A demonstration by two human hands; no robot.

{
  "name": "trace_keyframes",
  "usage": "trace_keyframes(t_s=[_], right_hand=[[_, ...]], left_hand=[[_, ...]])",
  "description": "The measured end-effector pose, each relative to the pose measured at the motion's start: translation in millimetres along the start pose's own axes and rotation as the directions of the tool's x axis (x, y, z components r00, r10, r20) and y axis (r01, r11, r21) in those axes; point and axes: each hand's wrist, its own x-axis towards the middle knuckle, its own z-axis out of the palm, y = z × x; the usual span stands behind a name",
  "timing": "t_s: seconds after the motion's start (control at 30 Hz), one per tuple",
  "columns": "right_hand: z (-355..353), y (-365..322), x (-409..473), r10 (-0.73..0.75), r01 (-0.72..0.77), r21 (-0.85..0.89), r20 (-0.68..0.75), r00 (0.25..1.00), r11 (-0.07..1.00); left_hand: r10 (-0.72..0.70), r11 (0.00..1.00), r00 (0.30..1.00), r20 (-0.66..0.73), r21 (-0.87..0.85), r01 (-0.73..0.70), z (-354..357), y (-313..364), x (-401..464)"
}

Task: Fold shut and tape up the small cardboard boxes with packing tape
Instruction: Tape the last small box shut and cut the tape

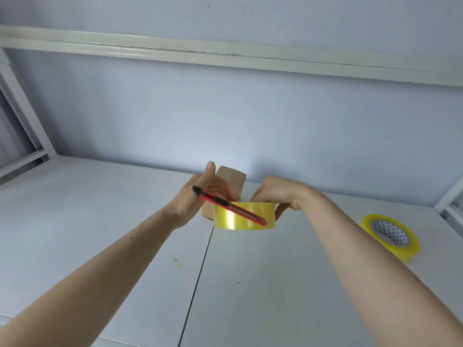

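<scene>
A yellow roll of packing tape (244, 216) is held above the white table. My right hand (280, 194) grips its far right side from above. My left hand (200, 194) holds a red utility knife (229, 206), whose tip lies across the front of the roll. Behind both hands stands a small brown cardboard box (231, 182) with a strip of tape over its top seam; its lower part is hidden by my left hand and the roll.
A second yellow tape roll (390, 236) lies flat on the table at the right. The white table (125, 221) has a seam running down its middle. A pale wall with a white rail stands behind. White frame posts flank both sides.
</scene>
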Motion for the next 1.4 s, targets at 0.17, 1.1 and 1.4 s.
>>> trace_keyframes(t_s=[0.17, 1.1, 1.4], right_hand=[[-5, -7, -4, 0.044, -0.044, 0.055, -0.001, 0.999, 0.998], [-23, -25, -33, -0.427, 0.478, -0.064, -0.563, 0.708, 0.876], [-40, -17, -29, -0.514, 0.423, -0.317, -0.309, 0.800, 0.849]], left_hand=[[-0.116, 0.963, 0.993, -0.027, -0.247, 0.106, 10, 3, -3], [-0.041, 0.952, 0.996, 0.073, -0.301, 0.062, 13, -5, 12], [-0.104, 0.906, 0.992, 0.066, -0.406, 0.121, 11, -18, 13]])
